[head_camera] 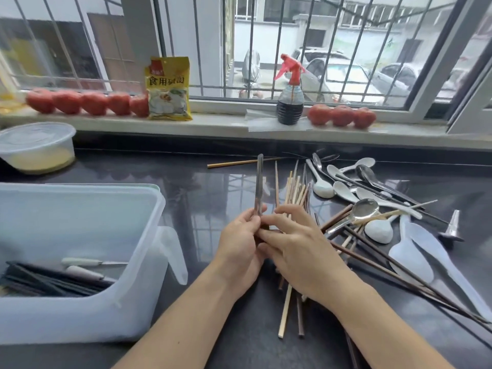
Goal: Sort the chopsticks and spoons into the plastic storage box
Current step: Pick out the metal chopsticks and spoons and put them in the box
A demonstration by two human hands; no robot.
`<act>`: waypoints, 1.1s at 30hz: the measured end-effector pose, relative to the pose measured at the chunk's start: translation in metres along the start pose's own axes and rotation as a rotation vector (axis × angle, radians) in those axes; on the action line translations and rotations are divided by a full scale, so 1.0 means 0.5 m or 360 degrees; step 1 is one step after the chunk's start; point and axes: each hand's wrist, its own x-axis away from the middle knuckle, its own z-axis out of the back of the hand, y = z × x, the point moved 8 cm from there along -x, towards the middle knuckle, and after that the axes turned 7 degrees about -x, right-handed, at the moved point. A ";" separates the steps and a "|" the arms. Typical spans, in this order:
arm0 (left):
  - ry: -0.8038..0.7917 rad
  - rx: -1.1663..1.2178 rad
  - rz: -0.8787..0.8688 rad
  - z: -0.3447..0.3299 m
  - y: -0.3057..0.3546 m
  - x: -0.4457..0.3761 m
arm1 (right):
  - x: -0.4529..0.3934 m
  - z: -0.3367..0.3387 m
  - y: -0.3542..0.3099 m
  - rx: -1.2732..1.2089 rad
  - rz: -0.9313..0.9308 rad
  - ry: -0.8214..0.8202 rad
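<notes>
My left hand (241,245) grips a metal-handled utensil (258,182) that stands upright above it. Touching it on the right, my right hand (300,251) holds a fanned bundle of wooden chopsticks (294,189) whose lower ends (286,307) stick out beneath my palm. The translucent plastic storage box (80,262) stands at the left, with dark chopsticks (50,283) and two white-handled utensils (85,267) inside. To the right, a loose pile covers the dark counter: white ceramic spoons (343,189), a metal spoon (363,209), long dark chopsticks (394,272) and white plastic rice paddles (426,251).
A lidded round container (37,146) sits at the back left. On the windowsill stand a yellow food packet (169,89), a spray bottle (290,102) and rows of tomatoes (87,102). A small metal funnel (452,227) lies at the far right.
</notes>
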 end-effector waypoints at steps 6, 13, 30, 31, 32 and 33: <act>-0.0098 -0.0040 -0.0082 -0.011 0.007 0.000 | 0.008 0.032 0.030 -0.0581 -0.0212 0.0184; 0.0143 -0.0549 -0.0324 0.005 0.009 -0.012 | 0.041 0.114 0.106 -0.0524 -0.0648 0.0755; -0.0080 -0.0750 -0.0560 -0.043 0.000 0.019 | 0.193 0.255 0.292 0.0134 -0.1509 0.0884; -0.0078 -0.0757 -0.0577 -0.045 0.001 0.022 | 0.230 0.279 0.341 0.0310 -0.1689 0.0742; -0.0076 -0.0769 -0.0599 -0.048 0.003 0.026 | 0.268 0.291 0.388 0.0465 -0.1861 0.0531; -0.0072 -0.0781 -0.0619 -0.050 0.005 0.028 | 0.303 0.295 0.422 0.0577 -0.1993 0.0313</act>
